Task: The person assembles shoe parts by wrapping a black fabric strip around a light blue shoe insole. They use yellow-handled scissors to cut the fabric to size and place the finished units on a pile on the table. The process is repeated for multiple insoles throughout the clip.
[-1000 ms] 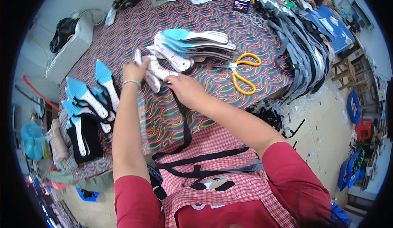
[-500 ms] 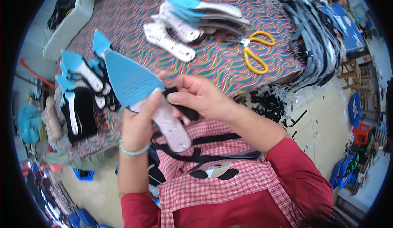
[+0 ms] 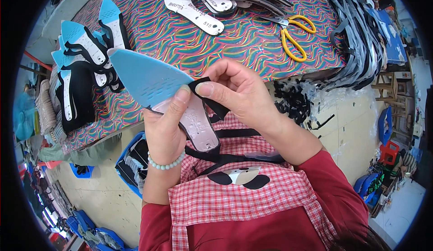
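While we are looking down over our red sleeves and checked apron (image 3: pixel 252 197), we are holding the insole (image 3: pixel 167 88) close in front of the chest, just off the near edge of the table (image 3: pixel 252 43). Our left hand (image 3: pixel 164 131) is closing around its pale heel end from below, thumb pressing on the upper face. Our right hand (image 3: pixel 239 93) is pinching a black strap (image 3: pixel 209 97) against the middle of the insole, thumb on top, fingers curled beneath. The insole's long axis is running from the grey heel near our lap up and left to the blue toe, which is pointing toward the pile of strapped insoles (image 3: pixel 85 61) on the left of the table. The strap is crossing that axis from the right, so the right hand is the nearer one to it, and its loose length is trailing down across the apron.

Farther out, bare white insoles (image 3: pixel 194 12) are lying on the patterned cloth, with yellow scissors (image 3: pixel 293 36) to their right and a heap of grey strips (image 3: pixel 361 39) beyond.

Compared with half a second ago, we are seeing the insole sitting slightly higher and flatter, and the right thumb is now pressing on the strap rather than reaching for it.
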Demonstrator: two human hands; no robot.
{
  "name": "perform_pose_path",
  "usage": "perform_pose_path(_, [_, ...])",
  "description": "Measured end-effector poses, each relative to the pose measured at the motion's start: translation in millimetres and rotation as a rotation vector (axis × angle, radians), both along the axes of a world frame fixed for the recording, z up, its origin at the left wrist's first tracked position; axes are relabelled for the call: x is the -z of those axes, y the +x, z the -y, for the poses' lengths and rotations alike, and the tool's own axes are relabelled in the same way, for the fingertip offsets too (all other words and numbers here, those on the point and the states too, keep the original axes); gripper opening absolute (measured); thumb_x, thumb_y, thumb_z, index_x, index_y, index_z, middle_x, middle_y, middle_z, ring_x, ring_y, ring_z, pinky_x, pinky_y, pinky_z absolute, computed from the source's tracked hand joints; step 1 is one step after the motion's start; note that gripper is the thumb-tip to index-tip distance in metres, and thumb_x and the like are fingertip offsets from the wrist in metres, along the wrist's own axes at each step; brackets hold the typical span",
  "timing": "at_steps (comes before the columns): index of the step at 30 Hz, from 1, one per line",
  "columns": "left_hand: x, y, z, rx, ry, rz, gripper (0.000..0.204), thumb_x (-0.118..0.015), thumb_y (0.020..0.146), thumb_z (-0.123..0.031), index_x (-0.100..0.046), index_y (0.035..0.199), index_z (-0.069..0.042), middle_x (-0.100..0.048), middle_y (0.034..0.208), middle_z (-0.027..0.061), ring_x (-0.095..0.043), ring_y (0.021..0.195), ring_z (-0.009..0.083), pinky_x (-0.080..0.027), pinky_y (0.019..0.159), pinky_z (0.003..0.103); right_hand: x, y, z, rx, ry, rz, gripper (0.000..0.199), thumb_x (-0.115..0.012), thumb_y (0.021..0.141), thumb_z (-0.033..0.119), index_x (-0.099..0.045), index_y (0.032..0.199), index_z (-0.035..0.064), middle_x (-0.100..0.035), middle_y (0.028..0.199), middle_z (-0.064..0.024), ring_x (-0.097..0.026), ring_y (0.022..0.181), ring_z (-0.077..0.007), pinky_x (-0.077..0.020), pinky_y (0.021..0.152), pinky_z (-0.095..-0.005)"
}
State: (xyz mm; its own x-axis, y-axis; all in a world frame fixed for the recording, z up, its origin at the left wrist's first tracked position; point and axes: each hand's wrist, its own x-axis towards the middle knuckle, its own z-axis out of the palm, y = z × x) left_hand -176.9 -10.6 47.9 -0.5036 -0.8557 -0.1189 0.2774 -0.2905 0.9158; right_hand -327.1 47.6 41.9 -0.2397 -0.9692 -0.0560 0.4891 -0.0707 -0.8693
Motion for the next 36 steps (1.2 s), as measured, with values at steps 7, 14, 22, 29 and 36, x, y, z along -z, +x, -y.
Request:
perform_pose_path(7, [2,-4,-1,-0.054,-0.12,-0.013,0.027,-0.063,0.089,-0.012,-0.058,0.114,0.0,-0.06,0.108,0.0074,-0.058,0.096,0.0154,-0.045,0.088,0.031,17,1,6,0.322,-0.216,-0.609,0.016,-0.073,0.08,0.011,-0.065,0.091,0.0031,-0.06,0.084,-0.0041,-0.057,0.074,-0.0124,-0.047,0.067,-0.0249])
perform_pose_path(14, [-17,-17,30,0.087,-0.656,0.051,0.038,-0.059,0.092,-0.021,-0.055,0.12,0.005,-0.064,0.109,0.0184,-0.061,0.102,0.021,-0.049,0.086,0.033,-19,-28,13,-0.135,-0.314,-0.878,0.019,-0.061,0.09,0.02,-0.064,0.093,0.0014,-0.059,0.087,-0.0105,-0.058,0.077,-0.025,-0.0461,0.068,-0.031])
perform_pose_path(22, [-24,-19,19,-0.052,-0.304,-0.304,0.056,-0.045,0.098,-0.042,-0.05,0.123,0.008,-0.065,0.097,0.0194,-0.064,0.097,0.0309,-0.05,0.086,0.04,-7,13,-20,0.017,0.02,-0.089,0.019,-0.059,0.094,0.016,-0.061,0.102,-0.0017,-0.06,0.09,-0.0008,-0.054,0.084,-0.007,-0.0458,0.075,-0.0236])
perform_pose_path(29, [-26,-30,16,-0.054,-0.203,-0.256,0.05,-0.046,0.099,-0.037,-0.045,0.127,0.004,-0.062,0.095,0.0143,-0.059,0.076,0.0193,-0.052,0.063,0.033,1,6,-26,0.027,-0.042,-0.47,0.013,-0.064,0.088,0.011,-0.06,0.083,-0.0006,-0.06,0.084,-0.006,-0.056,0.075,-0.0122,-0.0451,0.065,-0.027])
perform_pose_path(36, [-19,-56,6,0.094,-0.177,0.102,0.04,-0.053,0.095,-0.013,-0.044,0.126,0.009,-0.064,0.105,0.017,-0.065,0.097,0.0257,-0.053,0.084,0.034,6,-9,-7,0.43,-0.231,-1.085,0.015,-0.071,0.077,0.011,-0.061,0.083,0.0015,-0.058,0.079,-0.0108,-0.058,0.065,-0.0258,-0.0461,0.057,-0.0338])
